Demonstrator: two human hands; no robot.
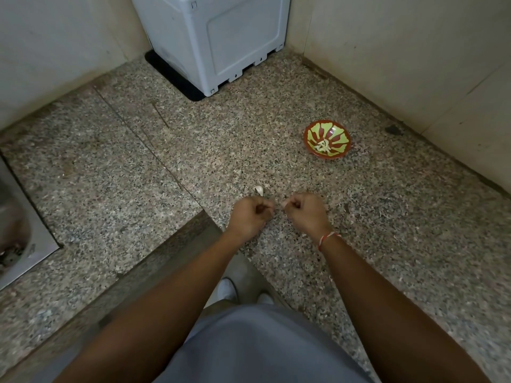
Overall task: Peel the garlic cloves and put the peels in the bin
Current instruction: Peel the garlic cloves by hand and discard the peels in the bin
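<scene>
We're over the speckled stone desk [359, 244], with the grey box [210, 37] parked in the far corner and a steel sink [16, 233] off to our left. No bin in sight, so the peels have a trip ahead, and light scraps could drift or get lost on this busy pattern. The red and green bowl [327, 139] sits well apart to the right, with pale pieces in it, likely peeled cloves. Our left hand [250, 212] is curled in a tight grip, a white garlic clove [259, 191] poking out just beyond its knuckles. Our right hand [304, 210] is curled too, apparently pinching at skin, though we can't tell what it holds. Pull too hard and that clove could pop free and roll.
</scene>
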